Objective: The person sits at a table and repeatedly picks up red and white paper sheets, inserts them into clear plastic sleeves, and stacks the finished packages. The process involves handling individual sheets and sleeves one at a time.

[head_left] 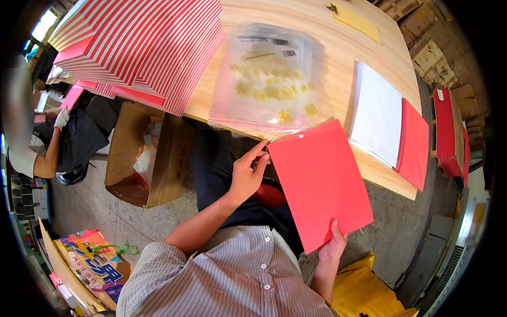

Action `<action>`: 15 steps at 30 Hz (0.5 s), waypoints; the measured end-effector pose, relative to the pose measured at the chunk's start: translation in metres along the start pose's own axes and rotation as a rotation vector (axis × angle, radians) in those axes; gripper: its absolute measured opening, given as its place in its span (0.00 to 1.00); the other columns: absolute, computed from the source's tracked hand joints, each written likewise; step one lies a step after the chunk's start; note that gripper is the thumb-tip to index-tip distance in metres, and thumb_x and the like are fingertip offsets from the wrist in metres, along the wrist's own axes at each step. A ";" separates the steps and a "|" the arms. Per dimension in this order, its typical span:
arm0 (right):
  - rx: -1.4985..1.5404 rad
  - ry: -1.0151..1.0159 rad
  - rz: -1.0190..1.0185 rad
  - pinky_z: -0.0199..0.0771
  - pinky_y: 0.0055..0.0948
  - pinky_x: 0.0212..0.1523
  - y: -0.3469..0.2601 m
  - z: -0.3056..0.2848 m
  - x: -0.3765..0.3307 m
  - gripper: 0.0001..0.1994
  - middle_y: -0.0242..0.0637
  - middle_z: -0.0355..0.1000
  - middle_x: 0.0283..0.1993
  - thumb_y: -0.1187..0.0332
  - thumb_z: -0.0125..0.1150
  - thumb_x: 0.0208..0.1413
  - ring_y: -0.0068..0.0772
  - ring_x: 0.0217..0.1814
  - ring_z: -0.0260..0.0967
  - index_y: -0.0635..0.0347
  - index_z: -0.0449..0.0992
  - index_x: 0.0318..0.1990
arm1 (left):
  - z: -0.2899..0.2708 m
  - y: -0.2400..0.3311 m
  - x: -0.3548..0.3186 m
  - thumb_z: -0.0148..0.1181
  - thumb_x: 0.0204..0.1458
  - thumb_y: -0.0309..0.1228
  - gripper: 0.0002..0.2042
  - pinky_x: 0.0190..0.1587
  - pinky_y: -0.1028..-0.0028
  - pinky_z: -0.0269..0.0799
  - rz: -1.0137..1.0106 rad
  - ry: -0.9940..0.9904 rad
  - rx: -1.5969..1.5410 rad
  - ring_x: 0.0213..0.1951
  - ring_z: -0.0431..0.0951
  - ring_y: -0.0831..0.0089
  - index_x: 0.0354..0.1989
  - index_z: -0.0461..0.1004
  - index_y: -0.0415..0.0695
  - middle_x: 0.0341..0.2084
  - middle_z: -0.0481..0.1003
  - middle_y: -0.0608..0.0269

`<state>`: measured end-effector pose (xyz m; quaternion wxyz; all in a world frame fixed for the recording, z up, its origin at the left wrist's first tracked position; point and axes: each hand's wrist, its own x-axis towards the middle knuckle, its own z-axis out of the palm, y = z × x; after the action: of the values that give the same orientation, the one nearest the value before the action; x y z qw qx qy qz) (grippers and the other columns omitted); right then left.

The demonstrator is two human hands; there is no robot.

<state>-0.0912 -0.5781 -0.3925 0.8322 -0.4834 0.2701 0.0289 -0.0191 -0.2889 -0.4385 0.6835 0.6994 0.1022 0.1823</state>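
Observation:
A flat red card or folder (323,182) lies tilted across my lap, its far end at the table's edge. My right hand (332,247) grips its near edge, thumb on top and fingers underneath. My left hand (249,173) has its thumb and fingertips bent together at the far left corner, where shiny clear film shows along the card's edge. Just beyond lies a stack of clear plastic bags (274,74) with yellow print. Right of it are a white stack of sheets (376,116) and more red cards (413,145) on the table.
A tall red-and-white striped pile (153,47) stands at the table's left. Below it sits an open cardboard box (171,164). A yellow sheet (359,22) lies at the far edge. At far left another person's gloved hand (62,119) shows. A yellow sack (364,290) lies low right.

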 end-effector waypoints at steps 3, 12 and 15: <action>0.019 -0.011 0.026 0.73 0.41 0.59 0.002 0.003 -0.003 0.22 0.40 0.69 0.60 0.75 0.59 0.59 0.39 0.59 0.70 0.61 0.66 0.61 | 0.000 -0.005 -0.001 0.55 0.59 0.18 0.19 0.41 0.78 0.75 -0.035 0.021 -0.068 0.34 0.79 0.79 0.59 0.70 0.36 0.33 0.80 0.60; -0.038 0.027 -0.047 0.73 0.40 0.58 0.002 -0.001 -0.002 0.24 0.40 0.69 0.60 0.77 0.61 0.57 0.38 0.59 0.70 0.62 0.66 0.61 | 0.001 -0.002 0.003 0.57 0.59 0.20 0.17 0.38 0.79 0.74 -0.027 0.056 -0.037 0.33 0.78 0.80 0.57 0.73 0.38 0.32 0.80 0.61; -0.050 0.039 -0.066 0.73 0.39 0.58 0.003 -0.003 0.000 0.23 0.40 0.69 0.60 0.78 0.61 0.57 0.37 0.59 0.70 0.62 0.66 0.61 | -0.003 0.010 0.006 0.57 0.58 0.19 0.17 0.37 0.79 0.73 0.074 0.030 0.126 0.32 0.77 0.80 0.56 0.74 0.38 0.32 0.80 0.61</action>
<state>-0.0933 -0.5793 -0.3960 0.8151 -0.5129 0.2692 -0.0011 -0.0161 -0.2846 -0.4275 0.6293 0.7416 0.0977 0.2109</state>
